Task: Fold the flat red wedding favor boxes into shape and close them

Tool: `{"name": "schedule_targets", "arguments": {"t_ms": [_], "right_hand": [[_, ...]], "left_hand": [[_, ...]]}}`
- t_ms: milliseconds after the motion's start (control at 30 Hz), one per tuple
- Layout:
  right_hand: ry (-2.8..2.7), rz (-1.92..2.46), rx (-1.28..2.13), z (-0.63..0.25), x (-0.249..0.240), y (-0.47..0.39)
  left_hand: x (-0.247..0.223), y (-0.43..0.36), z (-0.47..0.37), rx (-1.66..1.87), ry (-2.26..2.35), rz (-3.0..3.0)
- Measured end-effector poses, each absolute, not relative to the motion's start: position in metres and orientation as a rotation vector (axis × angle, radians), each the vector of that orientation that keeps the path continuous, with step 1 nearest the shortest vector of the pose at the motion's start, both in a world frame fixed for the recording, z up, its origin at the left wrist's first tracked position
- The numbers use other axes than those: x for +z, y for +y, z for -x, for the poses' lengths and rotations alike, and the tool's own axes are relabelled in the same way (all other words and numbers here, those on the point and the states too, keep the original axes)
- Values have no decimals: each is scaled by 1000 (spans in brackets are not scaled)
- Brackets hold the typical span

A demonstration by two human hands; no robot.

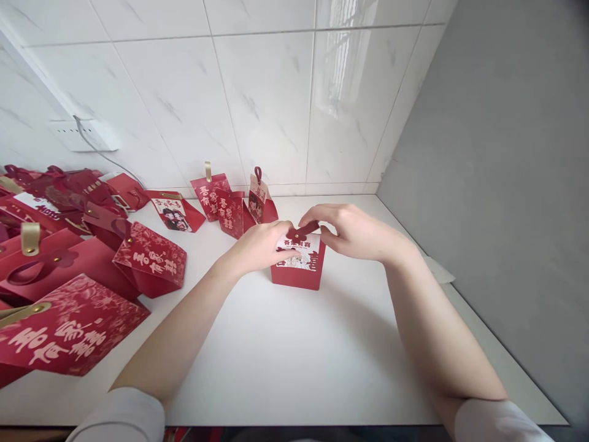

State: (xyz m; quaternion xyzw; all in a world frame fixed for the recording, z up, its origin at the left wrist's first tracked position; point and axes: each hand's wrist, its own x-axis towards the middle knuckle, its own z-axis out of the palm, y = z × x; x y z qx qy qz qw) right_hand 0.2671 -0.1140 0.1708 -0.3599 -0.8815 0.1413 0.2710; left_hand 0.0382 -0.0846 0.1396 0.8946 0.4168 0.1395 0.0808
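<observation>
A small red gift box (297, 277) with a white printed front panel stands upright on the white table. A dark red flower-shaped tab (296, 235) with a gold stud sits at its top. My left hand (267, 247) is closed on the box's left side, its thumb lying across the front panel. At the upper right, my right hand (347, 230) pinches the dark red strap (313, 228) that runs out from the flower tab. The back of the box is hidden.
Several finished-looking red gift boxes (210, 195) stand by the tiled wall (262, 104). A crowded pile of red boxes (92, 261) covers the table's left side. A cable (99, 150) hangs from the wall socket (85, 135). A grey panel (488, 153) bounds the right.
</observation>
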Motion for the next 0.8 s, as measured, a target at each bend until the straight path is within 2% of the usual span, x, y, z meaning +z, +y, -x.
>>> {"name": "schedule_targets", "arguments": {"t_ms": [367, 800], "right_hand": [[-2317, 1078, 678, -290, 180, -116], [-2243, 1265, 529, -279, 168, -111]], "left_hand": [[141, -86, -40, 407, 1305, -2704], [138, -84, -38, 418, 1251, -2658]]}}
